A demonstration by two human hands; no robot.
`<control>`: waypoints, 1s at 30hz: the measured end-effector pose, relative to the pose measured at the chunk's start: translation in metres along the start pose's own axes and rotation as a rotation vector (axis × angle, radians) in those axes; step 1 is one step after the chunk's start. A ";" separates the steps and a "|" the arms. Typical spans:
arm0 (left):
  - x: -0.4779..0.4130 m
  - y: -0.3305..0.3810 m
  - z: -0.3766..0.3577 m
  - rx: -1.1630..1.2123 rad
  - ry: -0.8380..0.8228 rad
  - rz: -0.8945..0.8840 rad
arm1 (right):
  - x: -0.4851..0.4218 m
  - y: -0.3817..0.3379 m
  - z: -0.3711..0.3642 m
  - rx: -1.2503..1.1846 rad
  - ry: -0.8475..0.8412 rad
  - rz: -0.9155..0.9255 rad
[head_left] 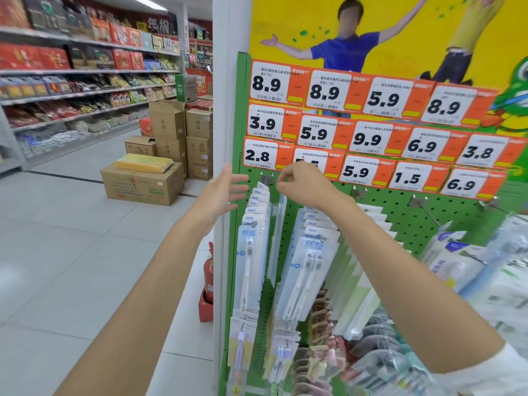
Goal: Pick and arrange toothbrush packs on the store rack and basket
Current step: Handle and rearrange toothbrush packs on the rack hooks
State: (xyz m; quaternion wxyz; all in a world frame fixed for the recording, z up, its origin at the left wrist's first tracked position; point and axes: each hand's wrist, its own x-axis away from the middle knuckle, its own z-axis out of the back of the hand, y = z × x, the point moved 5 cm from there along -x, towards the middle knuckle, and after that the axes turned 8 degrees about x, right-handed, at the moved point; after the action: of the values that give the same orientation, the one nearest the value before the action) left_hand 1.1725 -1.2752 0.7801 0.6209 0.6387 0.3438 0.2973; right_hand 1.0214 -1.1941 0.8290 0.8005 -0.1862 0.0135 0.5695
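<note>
While the right hand (303,185) pinches a clear toothbrush pack (277,210) at frame centre, the left hand (221,192) hovers released. Align the pack's hole squarely with the hook (267,175).

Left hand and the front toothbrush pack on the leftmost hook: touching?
Apart. Head view: the open left hand sits up and left of the front toothbrush pack, green rack edge visible between them.

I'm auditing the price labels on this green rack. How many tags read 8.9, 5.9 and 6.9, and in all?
8.9 tags: 3
5.9 tags: 3
6.9 tags: 2
Total: 8
One more tag is half hidden behind the right hand.
</note>
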 end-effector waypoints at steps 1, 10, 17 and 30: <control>0.002 0.004 -0.002 -0.019 0.001 -0.022 | 0.005 0.000 0.002 -0.019 0.006 -0.009; 0.032 0.053 -0.030 -0.160 0.012 -0.411 | 0.062 0.008 0.038 -0.161 0.168 -0.004; 0.041 0.050 -0.076 -0.171 -0.188 -0.396 | 0.091 0.020 0.074 -0.454 0.541 0.030; 0.059 0.054 -0.093 0.176 -0.218 -0.432 | 0.098 0.023 0.069 -0.711 0.500 -0.018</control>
State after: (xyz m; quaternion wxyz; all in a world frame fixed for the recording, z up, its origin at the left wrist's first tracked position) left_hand 1.1360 -1.1722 0.8356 0.6456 0.6302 0.4277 0.0562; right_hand 1.0220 -1.0774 0.8635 0.6633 -0.5829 0.0085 0.4692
